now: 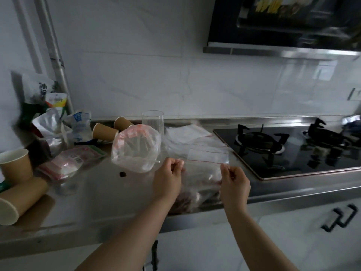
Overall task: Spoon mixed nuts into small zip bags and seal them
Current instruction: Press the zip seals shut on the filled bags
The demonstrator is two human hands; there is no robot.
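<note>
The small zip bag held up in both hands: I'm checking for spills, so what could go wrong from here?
Both hands, left and right, pinch the zip bag by its top corners; a slipped grip could drop it. The bag of nuts below lies at the counter edge and might slide off.

This is a home kitchen. A black glass gas hob (289, 149) with two burners and iron pan supports is set into the stainless steel desk (93, 194) at 3 o'clock. A dark range hood (283, 26) hangs above it at 1 o'clock. Pale marble-look tiles (156, 75) cover the wall at 12 o'clock. White cabinet doors with black handles (340, 218) sit below at 4 o'clock. Paper cups (15, 165) and food packets (48, 122) crowd the desk at 9 o'clock.
</note>
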